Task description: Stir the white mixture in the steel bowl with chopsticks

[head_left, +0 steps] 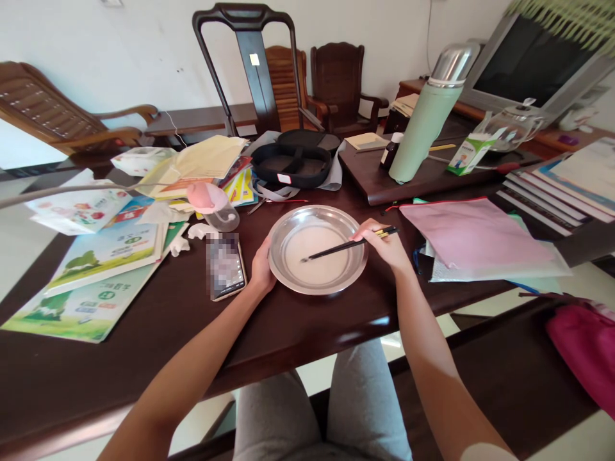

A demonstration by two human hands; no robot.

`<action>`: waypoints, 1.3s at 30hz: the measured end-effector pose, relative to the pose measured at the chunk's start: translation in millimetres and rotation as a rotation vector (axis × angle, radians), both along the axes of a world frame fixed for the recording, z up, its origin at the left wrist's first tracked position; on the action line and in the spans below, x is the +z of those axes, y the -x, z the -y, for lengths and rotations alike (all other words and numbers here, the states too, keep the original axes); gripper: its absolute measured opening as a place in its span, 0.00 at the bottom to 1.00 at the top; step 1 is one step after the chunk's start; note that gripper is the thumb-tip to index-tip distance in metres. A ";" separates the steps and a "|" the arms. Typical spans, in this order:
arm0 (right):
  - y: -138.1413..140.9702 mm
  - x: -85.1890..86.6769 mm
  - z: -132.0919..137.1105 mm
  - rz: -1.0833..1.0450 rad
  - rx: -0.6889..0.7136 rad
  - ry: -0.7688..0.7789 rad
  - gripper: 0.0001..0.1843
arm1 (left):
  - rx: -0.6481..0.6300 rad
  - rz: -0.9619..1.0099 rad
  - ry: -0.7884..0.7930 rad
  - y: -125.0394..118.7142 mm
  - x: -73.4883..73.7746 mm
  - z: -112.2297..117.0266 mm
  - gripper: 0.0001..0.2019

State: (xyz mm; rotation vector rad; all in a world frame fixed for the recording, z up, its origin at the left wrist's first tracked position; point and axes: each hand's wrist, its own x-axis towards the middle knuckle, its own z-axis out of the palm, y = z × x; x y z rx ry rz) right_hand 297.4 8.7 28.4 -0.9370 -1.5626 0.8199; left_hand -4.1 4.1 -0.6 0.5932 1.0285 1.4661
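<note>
A round steel basin [319,287] stands on the dark wooden table in front of me, with a pale, milky liquid [317,259] covering its bottom. My left hand [262,264] grips the basin's left rim, its fingers partly hidden behind the edge. In my right hand [382,241] is a pair of black chopsticks [336,248] with gold bands near the upper end. Their tips dip into the liquid left of the basin's middle. The right hand is closed round them above the right rim.
Left of the basin lie a phone [227,266], crumpled tissues [202,231], a pink-topped clear cup [211,205] and several booklets [108,256]. Behind it is a black case [293,168]. To the right are a green thermos [425,121], a pink pouch [471,227] and stacked books [548,202].
</note>
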 end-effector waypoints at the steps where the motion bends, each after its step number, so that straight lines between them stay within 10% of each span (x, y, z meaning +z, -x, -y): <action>1: -0.1 -0.9 -1.0 0.009 -0.021 -0.010 0.28 | 0.001 -0.002 0.004 0.2 -0.4 -0.2 0.17; 6: -6.7 -4.0 -3.2 -0.086 -0.239 -0.018 0.31 | 0.007 -0.021 0.007 1.1 -0.5 -0.1 0.18; 13: 1.1 -1.5 -1.5 0.003 -0.002 -0.004 0.30 | -0.013 -0.010 -0.022 0.6 -0.4 0.1 0.19; 19: -6.0 -2.5 -2.3 -0.075 -0.243 -0.023 0.32 | 0.011 -0.015 0.014 2.8 -4.5 -0.9 0.19; 25: 0.6 0.9 0.4 -0.012 0.003 0.016 0.30 | 0.004 -0.014 -0.009 1.7 -2.8 -0.6 0.18; 32: -3.3 0.1 -1.1 -0.089 -0.231 -0.011 0.32 | 0.000 -0.015 0.008 3.5 -4.5 -0.9 0.21; 39: 2.5 1.2 -0.1 0.022 0.002 0.016 0.31 | -0.011 -0.037 -0.017 3.8 -7.4 -1.9 0.23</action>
